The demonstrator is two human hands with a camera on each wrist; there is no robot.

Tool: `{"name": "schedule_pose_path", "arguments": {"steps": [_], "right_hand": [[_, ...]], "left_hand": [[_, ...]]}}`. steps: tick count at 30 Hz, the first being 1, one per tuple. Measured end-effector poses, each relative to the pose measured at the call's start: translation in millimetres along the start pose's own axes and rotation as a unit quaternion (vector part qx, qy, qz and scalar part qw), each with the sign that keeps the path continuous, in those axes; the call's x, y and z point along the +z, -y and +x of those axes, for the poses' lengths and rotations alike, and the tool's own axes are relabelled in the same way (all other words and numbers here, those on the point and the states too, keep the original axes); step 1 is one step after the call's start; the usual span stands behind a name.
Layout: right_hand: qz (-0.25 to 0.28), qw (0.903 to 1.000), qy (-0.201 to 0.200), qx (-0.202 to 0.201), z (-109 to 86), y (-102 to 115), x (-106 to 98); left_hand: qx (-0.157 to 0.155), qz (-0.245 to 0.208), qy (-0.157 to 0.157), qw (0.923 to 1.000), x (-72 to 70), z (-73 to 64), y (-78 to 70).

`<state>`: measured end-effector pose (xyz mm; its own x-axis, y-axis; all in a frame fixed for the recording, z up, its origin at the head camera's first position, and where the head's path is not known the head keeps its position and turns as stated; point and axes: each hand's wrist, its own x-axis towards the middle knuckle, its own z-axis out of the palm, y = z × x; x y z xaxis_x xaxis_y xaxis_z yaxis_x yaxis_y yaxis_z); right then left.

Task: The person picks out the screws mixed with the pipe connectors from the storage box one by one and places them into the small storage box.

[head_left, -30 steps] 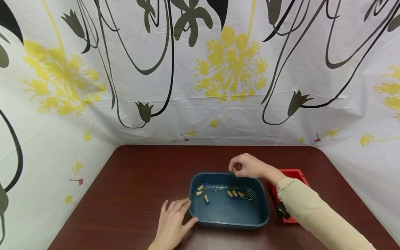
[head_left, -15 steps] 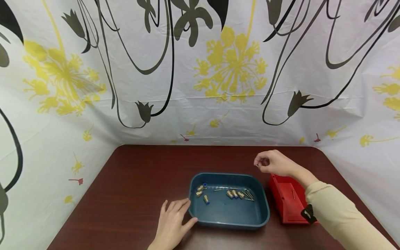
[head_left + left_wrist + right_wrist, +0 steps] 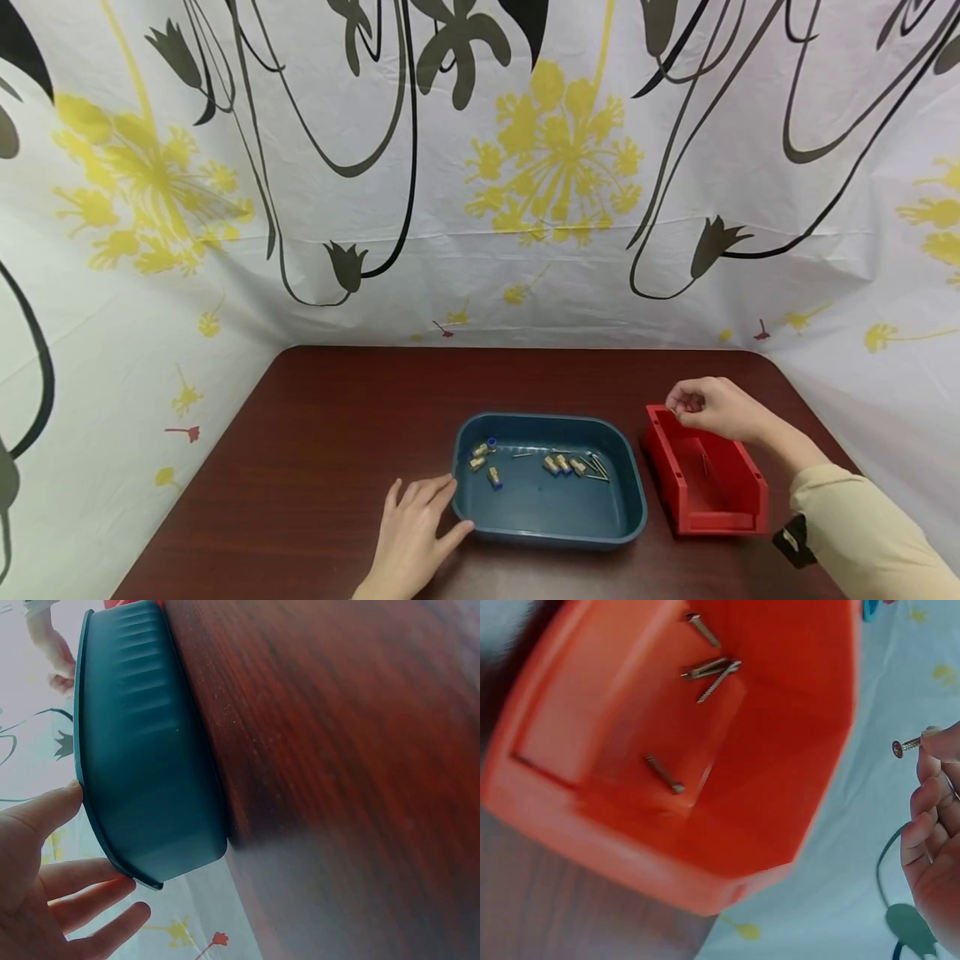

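My right hand (image 3: 716, 408) is over the far end of the red bin (image 3: 716, 523). Thumb and fingertip pinch a screw (image 3: 907, 746), head pointing outward in the right wrist view. Several screws (image 3: 662, 776) lie loose on the bin's floor. At the left side of the blue-green tray (image 3: 540, 510), my left hand (image 3: 415, 529) touches the rim with extended thumb and fingers. Inside the tray are brass fittings with blue ends (image 3: 494, 477), some at the left and some towards the right. Thin screws (image 3: 598, 467) lie beside the right-hand group.
Tray and bin stand side by side on a dark red-brown table (image 3: 337, 433), the bin to the right. A white curtain with a floral print (image 3: 465, 275) hangs behind the table. A small black device (image 3: 795, 540) is strapped at the right sleeve cuff.
My right hand has travelled right, from the tray's far rim to over the red bin, with the screw pinched. The left hand and tray have stayed in place.
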<state>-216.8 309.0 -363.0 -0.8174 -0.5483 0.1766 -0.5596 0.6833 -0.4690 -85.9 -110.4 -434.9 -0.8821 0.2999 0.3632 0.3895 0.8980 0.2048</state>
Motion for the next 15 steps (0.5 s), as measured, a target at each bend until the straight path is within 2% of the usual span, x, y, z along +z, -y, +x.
{"name": "schedule_pose_path", "arguments": {"steps": [10,15], "right_hand": [[0.001,0.9992,0.024,0.032,-18.4,-22,11],[0.016,0.9966,0.038,0.071,-24.0,-30,16]], "left_hand": [[0.001,0.001,-0.003,1.0000,-0.4,-0.5,-0.6],[0.002,0.000,-0.006,1.0000,-0.8,-0.3,-0.8]]}}
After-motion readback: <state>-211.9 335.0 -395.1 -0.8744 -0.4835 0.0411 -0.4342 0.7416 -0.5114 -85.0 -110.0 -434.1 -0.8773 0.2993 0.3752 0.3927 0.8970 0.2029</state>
